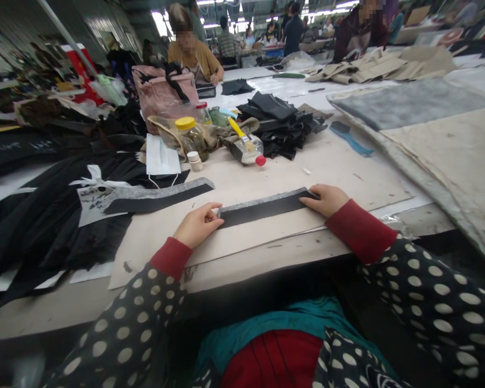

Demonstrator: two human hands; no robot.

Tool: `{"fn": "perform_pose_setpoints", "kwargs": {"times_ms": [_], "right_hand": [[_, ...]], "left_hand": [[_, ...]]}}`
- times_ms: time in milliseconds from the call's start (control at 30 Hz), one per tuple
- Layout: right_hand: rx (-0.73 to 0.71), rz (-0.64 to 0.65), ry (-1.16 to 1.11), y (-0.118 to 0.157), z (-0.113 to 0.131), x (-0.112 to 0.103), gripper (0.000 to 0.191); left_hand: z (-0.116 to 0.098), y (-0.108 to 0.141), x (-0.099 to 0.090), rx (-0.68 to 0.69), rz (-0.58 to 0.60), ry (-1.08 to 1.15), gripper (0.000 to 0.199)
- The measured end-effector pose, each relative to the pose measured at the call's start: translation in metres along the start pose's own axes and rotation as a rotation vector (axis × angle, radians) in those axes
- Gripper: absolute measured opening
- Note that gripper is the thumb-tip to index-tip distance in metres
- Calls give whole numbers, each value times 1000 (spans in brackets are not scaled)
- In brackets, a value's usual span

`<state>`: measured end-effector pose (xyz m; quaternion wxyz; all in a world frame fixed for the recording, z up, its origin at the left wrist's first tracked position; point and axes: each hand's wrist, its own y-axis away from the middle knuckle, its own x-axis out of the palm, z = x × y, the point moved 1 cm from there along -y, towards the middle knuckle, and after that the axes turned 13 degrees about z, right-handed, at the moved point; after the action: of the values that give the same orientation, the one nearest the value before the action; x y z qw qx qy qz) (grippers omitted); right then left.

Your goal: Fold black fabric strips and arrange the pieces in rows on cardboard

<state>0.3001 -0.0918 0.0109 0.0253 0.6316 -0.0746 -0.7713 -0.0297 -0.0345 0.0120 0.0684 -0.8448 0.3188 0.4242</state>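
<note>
A long black strip with a grey fuzzy edge [263, 209] stretches between my two hands, low over the pale board [234, 245]. My left hand [199, 223] pinches its left end between thumb and fingers. At the other end, my right hand [325, 200] grips the strip with the thumb on the near side and the fingers behind. To the left lies a similar black and grey strip [165, 198], partly over a white tag [91, 202] with dark marks.
Black fabric pieces [56, 215] spread at the left. Behind the board stand a yellow-lidded jar [192, 139], a small white bottle [194, 161] and a plastic bottle with a brush [242, 134]. Black scraps [281, 121] are piled beyond. A thick grey sheet [420, 102] borders the right.
</note>
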Motion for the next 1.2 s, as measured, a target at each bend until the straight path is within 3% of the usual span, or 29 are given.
{"fn": "perform_pose_setpoints", "kwargs": {"times_ms": [467,633,733,800,900,967,1200], "right_hand": [[-69,-50,108,-4,-1,8,27],[-98,-177,13,-7,-16,14,30],[-94,-283,-47,-4,-23,16,45],[-152,-313,-17,-1,-23,16,39],[-278,-295,85,3,-18,16,23],[-330,-266,133,4,-15,16,24],[-326,-223,192,6,-17,17,28]], "left_hand": [[-4,-1,0,17,53,-82,39],[-6,-1,-4,40,-1,-173,48],[-7,-3,-7,92,66,-173,40],[-6,-5,-8,132,119,-178,31],[-3,-7,-9,159,173,-208,23],[0,-8,-11,160,189,-232,23],[8,-5,-19,212,287,-290,30]]}}
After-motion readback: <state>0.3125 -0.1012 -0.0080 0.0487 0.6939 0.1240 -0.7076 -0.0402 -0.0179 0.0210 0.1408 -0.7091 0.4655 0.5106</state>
